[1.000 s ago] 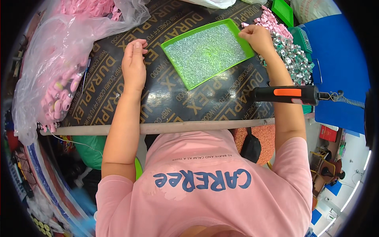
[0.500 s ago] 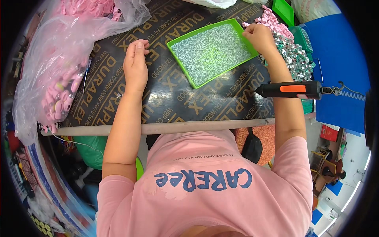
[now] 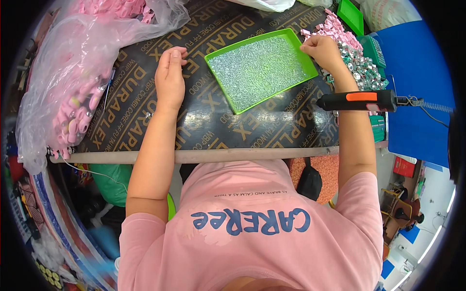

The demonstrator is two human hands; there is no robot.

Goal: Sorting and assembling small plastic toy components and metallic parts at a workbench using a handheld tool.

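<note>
A shallow bright green tray (image 3: 236, 111) sits at the middle of the table, spread with many small silvery screw-like pieces (image 3: 257, 70). Along its right end a strip of bare green floor shows. My right hand (image 3: 324, 52) pinches the tray's rim near the far right corner. To the left of the tray, apart from it, my left hand (image 3: 170, 77) is held over the table with nothing in it, its fingers loosely extended and slightly bent.
A black and orange electric screwdriver (image 3: 361, 100) hangs from a coiled spring above my right forearm. Beyond that arm lie shiny metal-and-green parts (image 3: 361, 72) and pink pieces (image 3: 337, 31). A clear plastic bag (image 3: 73, 97) of pink parts covers the table's left side.
The tray has shifted slightly toward me with my right hand on its rim. The small pieces have slid left, baring more of its right end. My left hand has barely moved.
</note>
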